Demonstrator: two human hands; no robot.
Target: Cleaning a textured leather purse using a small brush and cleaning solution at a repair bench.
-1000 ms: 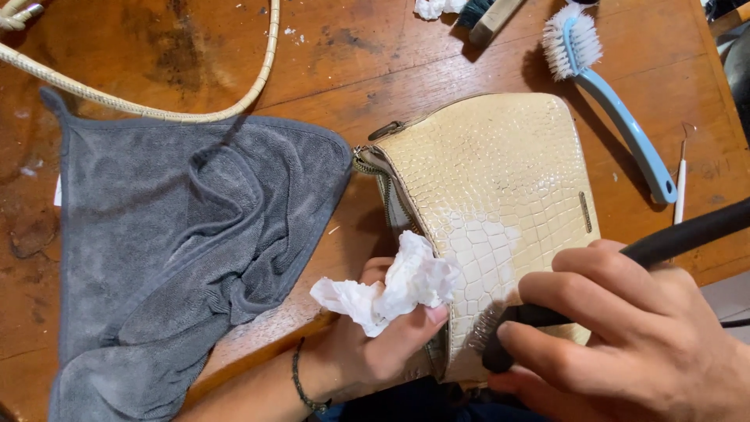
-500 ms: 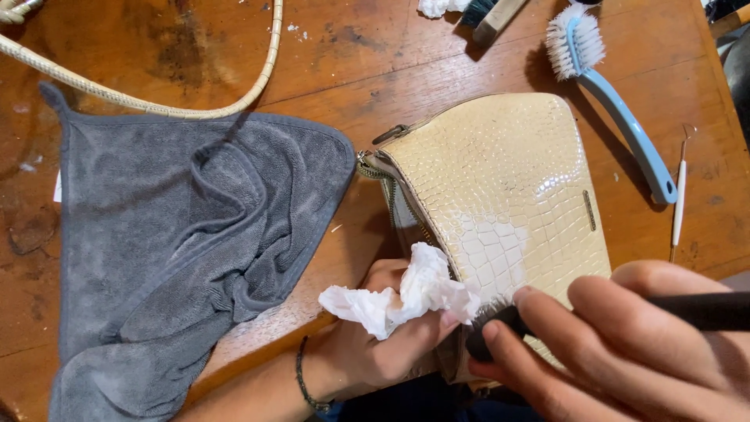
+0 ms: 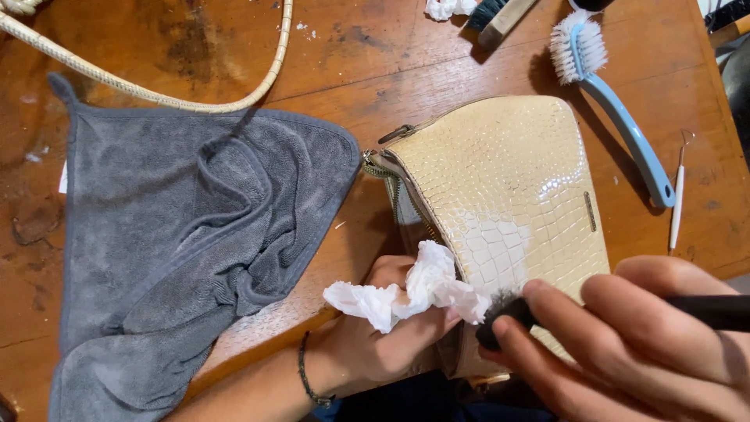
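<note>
A cream, croc-patterned handbag (image 3: 500,195) lies on a worn wooden table (image 3: 391,70), its zip end toward the left. My left hand (image 3: 383,336) grips a crumpled white tissue (image 3: 414,293) against the bag's lower left corner. My right hand (image 3: 625,344) holds a black-handled brush (image 3: 516,312), its dark bristle tip touching the bag's lower face beside the tissue.
A grey towel (image 3: 180,234) lies crumpled to the left. A cream strap (image 3: 156,94) loops across the top left. A blue scrub brush with white bristles (image 3: 609,94) and a thin white tool (image 3: 676,195) lie to the right. Another brush (image 3: 500,16) and tissue scraps sit at the top edge.
My right hand has slid down and left along the bag with the brush, ending beside the tissue. My left hand has stayed at the bag's corner.
</note>
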